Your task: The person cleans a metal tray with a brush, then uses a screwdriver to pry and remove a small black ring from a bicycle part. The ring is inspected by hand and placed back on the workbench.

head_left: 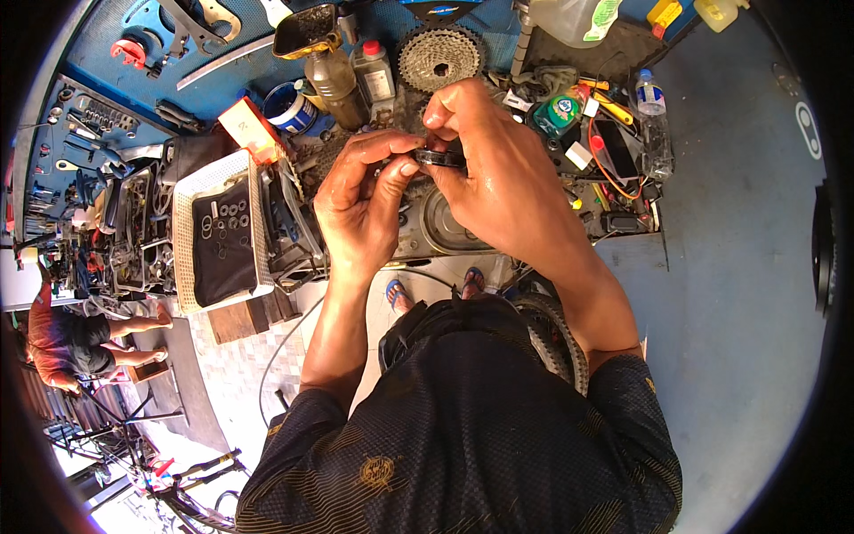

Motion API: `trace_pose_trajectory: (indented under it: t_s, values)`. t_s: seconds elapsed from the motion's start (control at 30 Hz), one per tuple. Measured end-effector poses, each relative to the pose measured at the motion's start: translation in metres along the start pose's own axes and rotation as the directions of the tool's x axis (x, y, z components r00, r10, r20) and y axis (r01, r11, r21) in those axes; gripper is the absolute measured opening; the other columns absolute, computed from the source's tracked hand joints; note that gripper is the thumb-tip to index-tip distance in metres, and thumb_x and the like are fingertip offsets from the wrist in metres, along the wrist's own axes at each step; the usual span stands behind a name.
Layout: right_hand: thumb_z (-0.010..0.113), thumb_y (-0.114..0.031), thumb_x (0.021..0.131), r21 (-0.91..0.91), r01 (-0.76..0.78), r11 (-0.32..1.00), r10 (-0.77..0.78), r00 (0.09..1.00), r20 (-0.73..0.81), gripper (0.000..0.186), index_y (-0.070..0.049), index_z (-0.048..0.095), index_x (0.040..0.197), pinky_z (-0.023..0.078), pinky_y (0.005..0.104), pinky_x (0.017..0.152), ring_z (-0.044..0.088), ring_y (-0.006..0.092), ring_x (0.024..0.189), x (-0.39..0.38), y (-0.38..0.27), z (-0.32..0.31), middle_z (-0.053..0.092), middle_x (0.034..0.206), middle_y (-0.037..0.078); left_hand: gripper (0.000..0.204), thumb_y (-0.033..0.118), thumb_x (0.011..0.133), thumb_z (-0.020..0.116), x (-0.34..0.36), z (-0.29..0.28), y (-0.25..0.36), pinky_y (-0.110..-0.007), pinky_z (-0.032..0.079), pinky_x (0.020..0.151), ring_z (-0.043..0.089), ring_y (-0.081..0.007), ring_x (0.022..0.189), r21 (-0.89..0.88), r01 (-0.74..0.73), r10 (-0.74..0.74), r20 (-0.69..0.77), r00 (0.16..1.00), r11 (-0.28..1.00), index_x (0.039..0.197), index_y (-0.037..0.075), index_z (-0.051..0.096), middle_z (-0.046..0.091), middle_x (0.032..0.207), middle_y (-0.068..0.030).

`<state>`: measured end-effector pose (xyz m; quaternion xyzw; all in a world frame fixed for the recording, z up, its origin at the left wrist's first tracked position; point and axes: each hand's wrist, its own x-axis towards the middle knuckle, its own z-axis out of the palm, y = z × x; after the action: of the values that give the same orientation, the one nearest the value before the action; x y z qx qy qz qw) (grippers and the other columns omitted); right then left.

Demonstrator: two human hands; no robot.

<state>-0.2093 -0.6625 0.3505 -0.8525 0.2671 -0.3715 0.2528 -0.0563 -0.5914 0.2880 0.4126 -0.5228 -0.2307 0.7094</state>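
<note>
A small dark round part (439, 158), looking like a bearing or a ring, is held up between my two hands above the workbench. My left hand (358, 203) pinches its left edge between thumb and fingertips. On the other side, my right hand (503, 165) is closed on it with bent fingers, hiding much of its right side. Whether the right fingertips hold anything else cannot be seen. Both hands look wet or greasy. Behind them, a large bicycle cassette (441, 59) stands at the back of the bench.
Left of my arms, a white basket (184, 240) holds rings and small parts on a dark cloth. Bottles, a blue tub (289, 109) and a red-capped container (372, 71) stand at the back. Right lie a phone (616, 151) and a water bottle (651, 96). Another person (80, 343) bends far left.
</note>
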Motion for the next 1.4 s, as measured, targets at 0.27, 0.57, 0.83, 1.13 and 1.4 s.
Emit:
trace_pose_trajectory:
  t_s: [0.27,0.57,0.83,1.13,1.4]
  values:
    - [0.075,0.007,0.082,0.115,0.023,0.993,-0.020,0.999,-0.028,0.058,-0.008,0.047,0.131,0.056,0.0398,0.076,0.073,0.0286,0.088,0.004,0.004,0.004,0.068,0.099,0.013,0.020,0.002,0.103,0.065,0.005,-0.002,-0.002,-0.034,0.066,0.086,0.071,-0.0165,0.105,-0.239,0.134,-0.141,-0.012,0.990,0.962,0.123,0.000,0.064,0.070,0.124,-0.0121]
    - [0.073,0.008,0.084,0.201,0.004,0.980,0.006,0.999,-0.047,0.060,-0.008,0.045,0.135,0.052,0.0326,0.069,0.068,0.0170,0.076,0.006,-0.003,0.006,0.066,0.088,0.009,0.020,0.001,0.103,0.065,0.005,-0.006,-0.006,-0.034,0.066,0.086,0.070,-0.0163,0.107,-0.410,0.140,-0.153,0.000,0.988,0.901,0.122,0.002,0.063,0.070,0.124,-0.0112]
    - [0.073,0.008,0.085,0.208,0.008,0.978,0.004,0.998,-0.056,0.057,-0.007,0.046,0.134,0.053,0.0337,0.071,0.071,0.0188,0.081,0.006,-0.007,0.009,0.067,0.087,0.009,0.020,-0.001,0.103,0.065,0.003,-0.009,-0.007,-0.035,0.066,0.088,0.069,-0.0165,0.108,-0.434,0.119,-0.133,-0.001,0.991,0.893,0.122,0.002,0.064,0.070,0.122,-0.0113]
    - [0.075,0.004,0.083,0.114,0.037,0.993,-0.032,0.999,-0.043,0.055,-0.005,0.049,0.130,0.056,0.0427,0.082,0.074,0.0340,0.094,0.008,-0.007,0.007,0.071,0.094,0.015,0.019,-0.001,0.103,0.065,0.000,-0.010,-0.009,-0.036,0.066,0.090,0.069,-0.0166,0.107,-0.408,0.118,-0.132,-0.005,0.991,0.905,0.122,0.001,0.064,0.069,0.121,-0.0107]
    - [0.074,0.005,0.083,0.142,0.062,0.988,-0.056,0.997,-0.045,0.048,-0.003,0.050,0.124,0.058,0.0438,0.086,0.075,0.0344,0.103,0.008,-0.005,0.010,0.070,0.105,0.016,0.019,0.000,0.103,0.065,-0.002,-0.011,-0.011,-0.036,0.066,0.090,0.069,-0.0165,0.107,-0.390,0.127,-0.139,-0.003,0.990,0.912,0.121,0.001,0.063,0.069,0.121,-0.0108]
